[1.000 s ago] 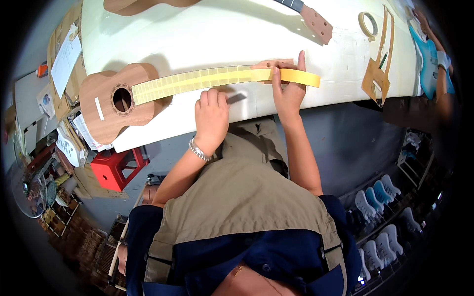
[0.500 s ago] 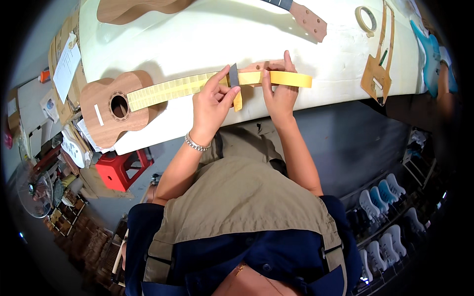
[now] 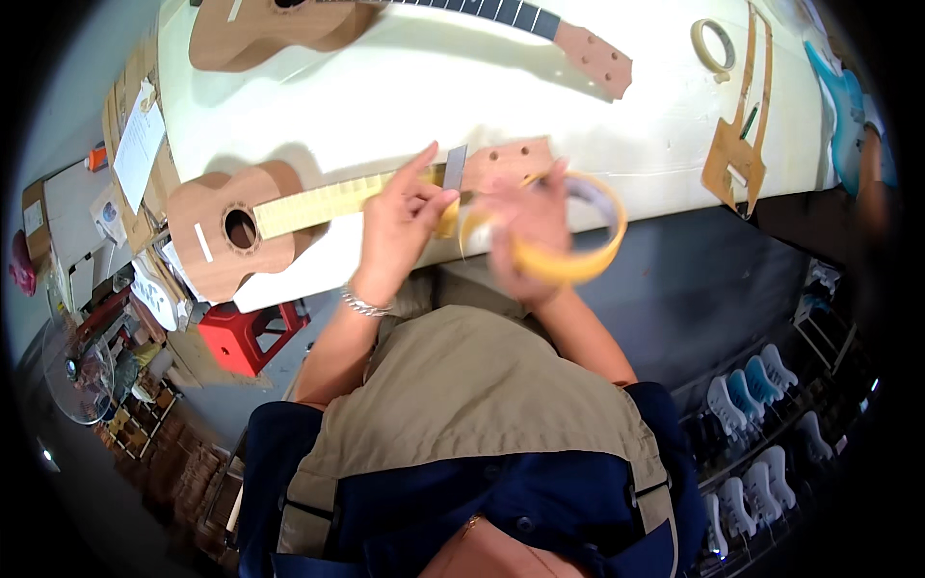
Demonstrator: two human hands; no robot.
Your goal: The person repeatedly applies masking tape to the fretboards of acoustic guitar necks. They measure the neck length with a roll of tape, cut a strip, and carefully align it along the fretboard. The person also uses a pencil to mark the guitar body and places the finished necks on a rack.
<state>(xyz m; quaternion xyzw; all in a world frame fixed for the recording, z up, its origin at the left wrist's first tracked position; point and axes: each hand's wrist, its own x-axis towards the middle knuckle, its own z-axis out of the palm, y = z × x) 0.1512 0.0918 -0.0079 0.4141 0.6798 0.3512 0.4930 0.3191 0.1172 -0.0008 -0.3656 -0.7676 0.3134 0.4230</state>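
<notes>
left hand (image 3: pixel 397 220) held a flat grey blade (image 3: pixel 456 167) across the taped neck (image 3: pixel 318 206) of a ukulele (image 3: pixel 214 252) that lay on the desk (image 3: pixel 405 101), blurred right hand (image 3: pixel 535 229) gripped a yellow tape roll (image 3: pixel 599 262) near the headstock (image 3: pixel 509 160)

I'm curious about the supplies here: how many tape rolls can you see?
2: a yellow roll in the right hand, and a pale roll lying on the table at upper right. Others could be hidden.

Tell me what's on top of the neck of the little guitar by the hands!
Yellow tape runs along it. Near the headstock, the left hand and a flat grey strip are over it. The surface beneath is covered, so I can't see it.
</notes>
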